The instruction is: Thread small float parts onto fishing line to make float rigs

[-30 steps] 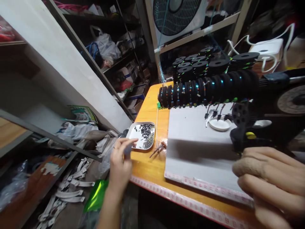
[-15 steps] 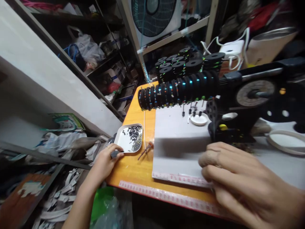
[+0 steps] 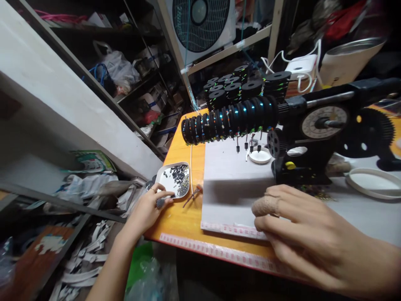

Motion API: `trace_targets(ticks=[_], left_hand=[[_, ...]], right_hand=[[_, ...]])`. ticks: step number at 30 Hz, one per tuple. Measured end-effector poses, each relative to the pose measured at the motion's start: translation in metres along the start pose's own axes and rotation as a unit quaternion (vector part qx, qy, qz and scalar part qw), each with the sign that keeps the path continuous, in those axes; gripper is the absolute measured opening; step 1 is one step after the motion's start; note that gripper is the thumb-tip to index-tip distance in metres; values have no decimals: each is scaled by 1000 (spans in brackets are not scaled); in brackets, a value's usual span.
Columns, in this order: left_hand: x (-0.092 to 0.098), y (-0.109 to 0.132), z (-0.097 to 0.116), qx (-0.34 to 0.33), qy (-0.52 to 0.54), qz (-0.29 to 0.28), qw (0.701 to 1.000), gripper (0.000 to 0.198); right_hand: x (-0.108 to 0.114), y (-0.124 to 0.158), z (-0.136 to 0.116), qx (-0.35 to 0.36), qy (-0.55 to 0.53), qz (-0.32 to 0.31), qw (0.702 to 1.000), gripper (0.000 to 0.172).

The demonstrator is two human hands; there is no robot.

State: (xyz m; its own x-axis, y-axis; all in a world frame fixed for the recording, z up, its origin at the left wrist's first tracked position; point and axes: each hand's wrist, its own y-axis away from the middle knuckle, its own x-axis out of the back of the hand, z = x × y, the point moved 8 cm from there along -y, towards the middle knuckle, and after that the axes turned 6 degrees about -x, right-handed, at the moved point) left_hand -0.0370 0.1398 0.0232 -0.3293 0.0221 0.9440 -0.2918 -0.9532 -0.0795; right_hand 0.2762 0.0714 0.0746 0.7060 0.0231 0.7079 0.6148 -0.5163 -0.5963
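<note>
Pinching left hand (image 3: pixel 146 210): fingers closed on small dark piece (image 3: pixel 160 202), tray's (image 3: pixel 165 179) 7 o'clock
Right hand (image 3: pixel 313 242): fingers loosely spread, resting on grey mat (image 3: pixel 230 179), winder's (image 3: pixel 302 165) 6 o'clock

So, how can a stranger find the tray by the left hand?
Start at the orange table; go to its left edge, just beyond the left hand. The tray is white and squarish, holding small black parts, unlike the round white dish farther right.
</note>
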Motion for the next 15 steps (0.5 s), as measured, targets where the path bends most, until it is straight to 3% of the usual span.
trace_targets(ticks=[11,15], left_hand=[[0,-12,14,-1,42,-38,998,9],[-2,-17,14,13,49,-55,997,21]], right_hand=[[0,-1,-3,6,-1,-10,1000,22],[-1,1,-3,9,0,-13,1000,21]])
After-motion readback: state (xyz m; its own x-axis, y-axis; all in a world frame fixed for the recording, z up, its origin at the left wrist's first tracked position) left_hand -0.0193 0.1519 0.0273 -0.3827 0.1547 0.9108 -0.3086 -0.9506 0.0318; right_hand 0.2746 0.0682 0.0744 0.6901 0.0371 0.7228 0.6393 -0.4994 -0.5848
